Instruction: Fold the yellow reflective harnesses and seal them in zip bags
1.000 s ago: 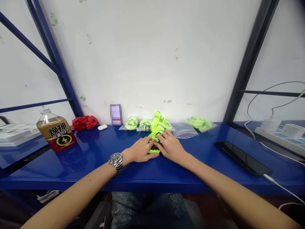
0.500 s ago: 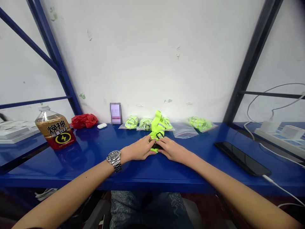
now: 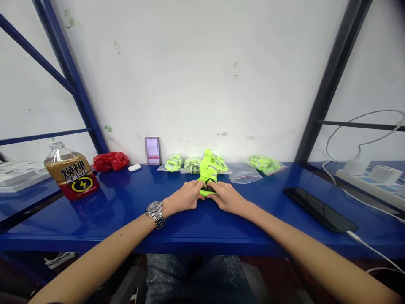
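Note:
A neon-yellow reflective strap (image 3: 208, 169) with grey bands and a black buckle lies bunched at the middle of the blue table (image 3: 177, 228). My left hand (image 3: 186, 196) grips its near folded end from the left, fingers curled and thumb on top. From the other side my right hand (image 3: 228, 196) pinches the same end, thumb and fingers closed around the fold. The buckle is partly covered by my fingers. Just right of the strap's far part lies a clear zip bag (image 3: 244, 173) that looks flat.
Bagged yellow straps (image 3: 174, 162) stand along the wall, with another bag (image 3: 265, 164) farther right. A drink bottle (image 3: 72, 172), a red plastic bag (image 3: 110, 161), a white case (image 3: 134, 167) and a propped phone (image 3: 152, 150) are left. At right lie a charging phone (image 3: 320, 210) and a power strip (image 3: 373, 179).
My fingers have curled tighter around the strap's near end, which is now folded and slightly raised. My left hand has turned more into a closed grip.

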`<action>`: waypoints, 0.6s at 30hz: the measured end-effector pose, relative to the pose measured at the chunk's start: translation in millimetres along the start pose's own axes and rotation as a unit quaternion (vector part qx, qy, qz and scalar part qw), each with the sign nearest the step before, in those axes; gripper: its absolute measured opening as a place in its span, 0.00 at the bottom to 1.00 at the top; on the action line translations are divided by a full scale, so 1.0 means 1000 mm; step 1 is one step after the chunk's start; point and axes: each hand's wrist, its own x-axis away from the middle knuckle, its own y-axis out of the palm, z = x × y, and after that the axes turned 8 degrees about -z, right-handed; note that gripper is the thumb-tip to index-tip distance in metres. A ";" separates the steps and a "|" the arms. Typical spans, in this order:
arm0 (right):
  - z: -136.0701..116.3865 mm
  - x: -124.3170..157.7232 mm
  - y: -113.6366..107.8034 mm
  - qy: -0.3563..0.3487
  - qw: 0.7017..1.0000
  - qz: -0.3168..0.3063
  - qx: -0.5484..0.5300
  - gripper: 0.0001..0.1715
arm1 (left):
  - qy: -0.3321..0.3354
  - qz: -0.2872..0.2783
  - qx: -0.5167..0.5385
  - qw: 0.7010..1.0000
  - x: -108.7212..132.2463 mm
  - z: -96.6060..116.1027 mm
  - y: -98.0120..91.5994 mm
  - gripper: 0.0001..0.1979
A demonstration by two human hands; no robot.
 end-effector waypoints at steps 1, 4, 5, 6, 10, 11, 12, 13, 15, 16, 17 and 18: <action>0.000 0.000 -0.001 0.004 1.000 0.007 -0.028 0.15 | -0.009 0.000 0.008 1.000 0.000 0.002 -0.002 0.10; -0.004 -0.001 -0.007 0.041 0.994 0.010 -0.102 0.14 | -0.039 -0.012 0.021 0.999 0.004 0.007 -0.010 0.14; -0.006 -0.001 -0.009 0.061 0.991 0.009 -0.122 0.13 | -0.046 -0.019 0.029 0.998 0.005 0.008 -0.014 0.15; -0.008 -0.002 -0.011 0.080 0.987 0.009 -0.138 0.12 | -0.050 -0.025 0.042 0.998 0.005 0.009 -0.017 0.16; -0.013 -0.007 -0.015 0.129 0.977 0.000 -0.172 0.11 | -0.049 -0.059 0.132 0.988 0.003 0.008 -0.027 0.18; -0.013 -0.010 -0.015 0.139 0.975 -0.009 -0.173 0.11 | -0.051 -0.062 0.146 0.986 0.001 0.007 -0.027 0.18; -0.013 -0.012 -0.015 0.150 0.974 -0.019 -0.171 0.11 | -0.053 -0.058 0.149 0.986 -0.001 0.005 -0.026 0.17; -0.012 -0.014 -0.014 0.160 0.973 -0.031 -0.166 0.12 | -0.054 -0.044 0.140 0.988 -0.003 0.003 -0.025 0.17; -0.009 -0.018 -0.014 0.178 0.971 -0.050 -0.151 0.13 | -0.052 -0.006 0.092 0.994 -0.006 -0.001 -0.022 0.14; -0.008 -0.020 -0.013 0.186 0.970 -0.057 -0.145 0.13 | -0.053 0.009 0.067 0.996 -0.008 -0.002 -0.021 0.13; -0.007 -0.021 -0.013 0.191 0.969 -0.062 -0.141 0.14 | -0.053 0.014 0.052 0.997 -0.010 -0.004 -0.021 0.13; -0.007 -0.021 -0.012 0.196 0.969 -0.066 -0.138 0.14 | -0.055 0.011 0.050 0.997 -0.011 -0.005 -0.021 0.13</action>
